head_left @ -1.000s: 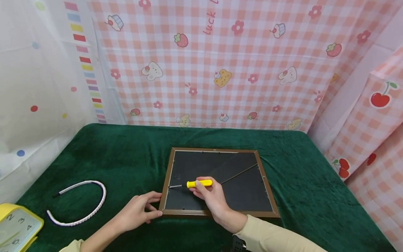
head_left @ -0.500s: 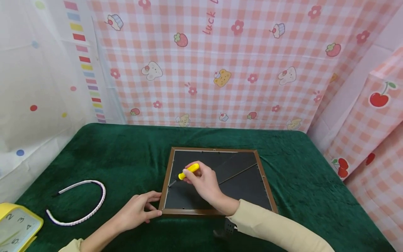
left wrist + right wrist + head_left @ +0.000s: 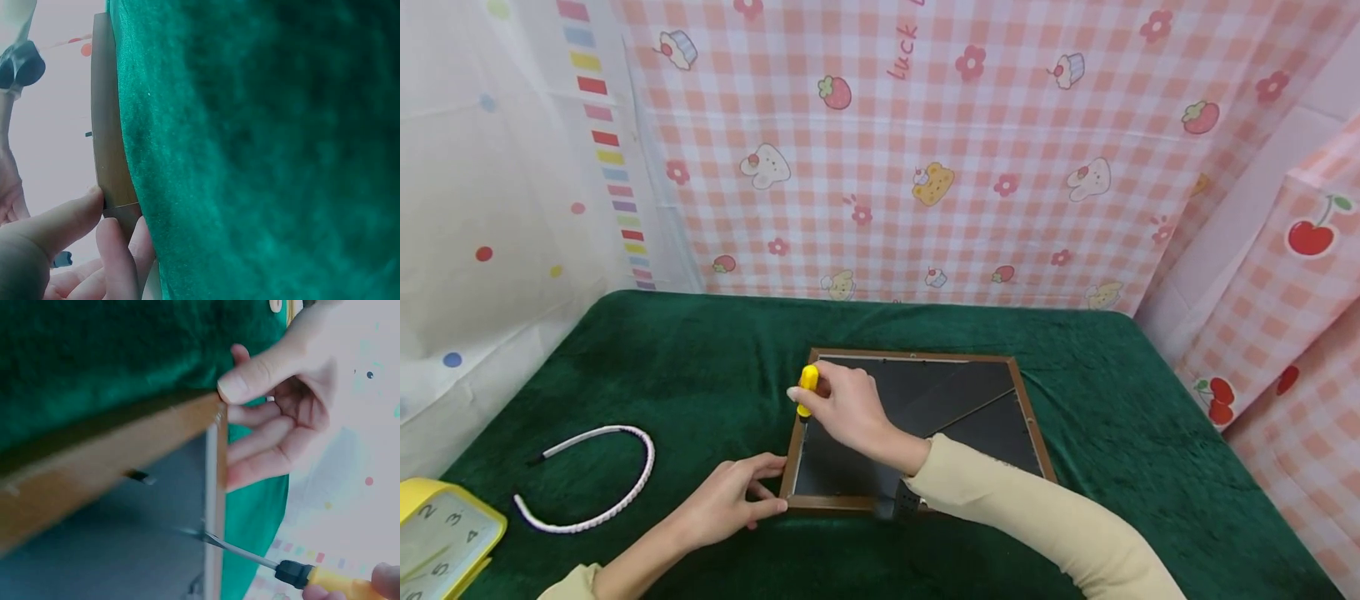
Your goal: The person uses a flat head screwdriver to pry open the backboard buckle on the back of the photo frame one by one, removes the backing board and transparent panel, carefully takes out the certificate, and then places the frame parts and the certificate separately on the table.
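A picture frame [image 3: 1036, 427] with a brown wooden rim lies back side up, its black backing board [image 3: 850, 467] showing. The left hand [image 3: 726, 504] holds the near left corner, thumb on the near side and fingers along the left side. A yellow screwdriver [image 3: 807, 392] is gripped in the right hand [image 3: 850, 408] above the left rim, handle pointing steeply up. In the right wrist view the screwdriver's shaft [image 3: 247, 554] reaches a small metal tab at the inner rim edge. Another dark tab [image 3: 139, 477] sits on the adjoining side.
A white headband [image 3: 647, 467] lies to the left on the green cloth [image 3: 700, 367]. A yellow clock [image 3: 452, 533] stands at the lower left, cut off by the view's edge. A thin brown strip [image 3: 973, 412] crosses the backing board. Patterned curtains hang behind and beside.
My right hand has moved left and up, tipping the screwdriver from nearly flat to nearly upright at the left rim. The left hand stays at the corner.
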Action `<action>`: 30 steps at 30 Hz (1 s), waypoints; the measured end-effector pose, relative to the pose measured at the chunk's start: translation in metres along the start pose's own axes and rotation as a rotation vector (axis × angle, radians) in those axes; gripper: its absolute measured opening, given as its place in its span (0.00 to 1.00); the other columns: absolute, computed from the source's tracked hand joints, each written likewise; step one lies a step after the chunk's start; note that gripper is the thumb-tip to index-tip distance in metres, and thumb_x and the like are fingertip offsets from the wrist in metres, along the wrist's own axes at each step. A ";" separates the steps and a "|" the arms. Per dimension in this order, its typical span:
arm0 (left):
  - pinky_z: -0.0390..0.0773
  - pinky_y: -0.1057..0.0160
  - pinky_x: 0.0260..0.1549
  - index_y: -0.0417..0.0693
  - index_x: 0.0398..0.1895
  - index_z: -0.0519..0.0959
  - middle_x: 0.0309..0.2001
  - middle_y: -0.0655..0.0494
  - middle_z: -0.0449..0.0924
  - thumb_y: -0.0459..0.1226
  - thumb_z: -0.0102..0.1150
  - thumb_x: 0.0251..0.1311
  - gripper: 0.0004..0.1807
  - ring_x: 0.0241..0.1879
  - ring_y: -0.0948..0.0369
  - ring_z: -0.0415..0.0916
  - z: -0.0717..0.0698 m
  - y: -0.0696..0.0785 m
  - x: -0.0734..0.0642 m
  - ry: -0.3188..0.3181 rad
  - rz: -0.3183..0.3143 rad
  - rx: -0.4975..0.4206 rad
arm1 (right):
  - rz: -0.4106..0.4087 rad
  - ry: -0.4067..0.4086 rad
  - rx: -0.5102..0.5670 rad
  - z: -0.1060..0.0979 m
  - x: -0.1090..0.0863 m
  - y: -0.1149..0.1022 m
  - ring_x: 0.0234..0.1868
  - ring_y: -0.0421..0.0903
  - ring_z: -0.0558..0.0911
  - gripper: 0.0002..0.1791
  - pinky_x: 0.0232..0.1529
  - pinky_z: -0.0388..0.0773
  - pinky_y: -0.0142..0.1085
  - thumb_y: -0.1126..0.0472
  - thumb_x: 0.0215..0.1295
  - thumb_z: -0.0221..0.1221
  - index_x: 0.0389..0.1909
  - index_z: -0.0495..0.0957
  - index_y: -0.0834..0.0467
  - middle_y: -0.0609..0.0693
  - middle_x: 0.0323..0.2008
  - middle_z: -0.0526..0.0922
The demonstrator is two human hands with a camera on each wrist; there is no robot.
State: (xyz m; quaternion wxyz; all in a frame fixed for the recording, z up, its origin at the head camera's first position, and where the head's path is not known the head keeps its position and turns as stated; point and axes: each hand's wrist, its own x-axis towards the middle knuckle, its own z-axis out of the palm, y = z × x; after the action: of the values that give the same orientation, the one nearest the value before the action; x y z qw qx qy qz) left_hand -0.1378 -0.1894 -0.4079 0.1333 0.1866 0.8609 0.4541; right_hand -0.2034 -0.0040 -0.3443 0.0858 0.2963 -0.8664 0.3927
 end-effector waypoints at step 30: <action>0.75 0.65 0.17 0.33 0.51 0.68 0.48 0.35 0.70 0.42 0.62 0.50 0.29 0.30 0.62 0.76 0.000 0.005 -0.001 -0.010 -0.032 0.009 | 0.005 -0.044 0.040 0.012 0.011 0.001 0.16 0.29 0.72 0.16 0.16 0.70 0.24 0.51 0.58 0.56 0.41 0.74 0.59 0.42 0.20 0.75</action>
State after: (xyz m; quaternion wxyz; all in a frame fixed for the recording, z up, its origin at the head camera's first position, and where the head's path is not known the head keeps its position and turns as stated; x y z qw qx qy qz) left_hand -0.1363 -0.1872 -0.4039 0.1441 0.1756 0.8651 0.4472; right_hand -0.2117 -0.0172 -0.3485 0.0598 0.3042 -0.8607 0.4037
